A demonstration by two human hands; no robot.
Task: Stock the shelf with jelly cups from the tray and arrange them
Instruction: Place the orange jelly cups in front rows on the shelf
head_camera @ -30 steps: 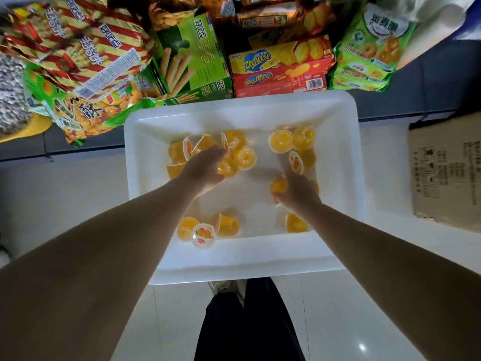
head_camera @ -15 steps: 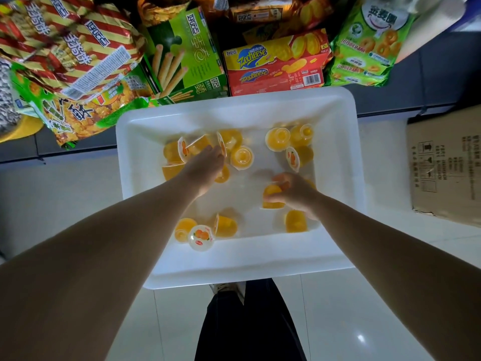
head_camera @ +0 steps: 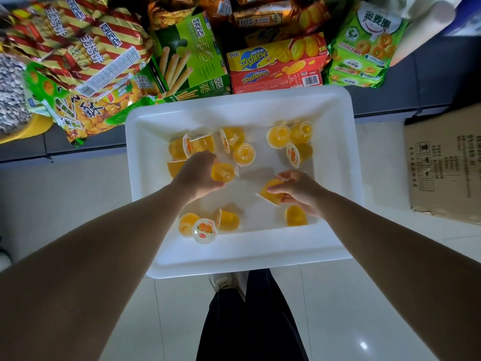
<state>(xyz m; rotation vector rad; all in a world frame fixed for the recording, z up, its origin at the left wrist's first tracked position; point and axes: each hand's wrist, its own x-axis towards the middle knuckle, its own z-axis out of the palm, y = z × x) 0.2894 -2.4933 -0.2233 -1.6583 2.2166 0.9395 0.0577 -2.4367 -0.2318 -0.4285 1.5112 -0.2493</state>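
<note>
**Both hands holding jelly cups over the tray**

The left hand is curling its fingers round an orange cup, holding it over the middle of the white tray. The right hand is pinching a second cup, tilted on its side, over the tray's right half.

Loose cups are lying scattered in the tray. A cluster is sitting near the far-left corner, some tipped on their sides with the lids facing sideways. An upturned cup is standing just beyond the left hand. Three more are grouping toward the far-right corner. By the near edge, a lidded cup showing its fruit label is touching two neighbours, and another cup is lying under the right wrist.

The tray is resting on the tiled floor, its far edge against the shelf, where snack bags and a Zecheese box are crowding together. A cardboard box is standing on the floor beside the tray's right edge.
</note>
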